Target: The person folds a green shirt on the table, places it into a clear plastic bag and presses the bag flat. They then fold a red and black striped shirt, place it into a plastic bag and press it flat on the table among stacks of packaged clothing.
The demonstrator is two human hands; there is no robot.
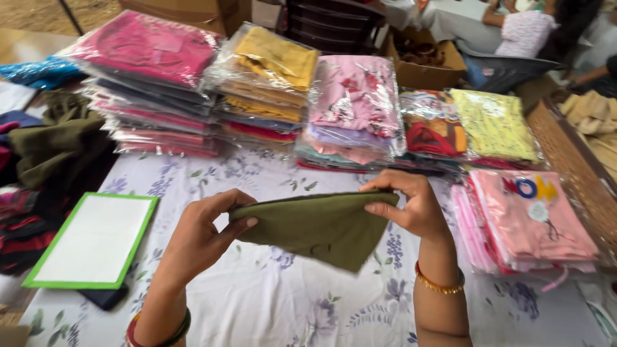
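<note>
Olive-green folded cloth garment (pixel 318 226) hangs above the floral-print counter (pixel 270 302), stretched between your hands; your left hand (pixel 202 234) pinches its left corner, your right hand (pixel 411 205) grips the top right edge; you appear mid-fold; next it likely needs a flat, squared lay, clear of the green-framed white board (pixel 93 241) and the plastic-wrapped pink clothing stack (pixel 530 222).

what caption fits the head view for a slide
Left hand and right hand hold a folded olive garment above a floral tablecloth.
</note>
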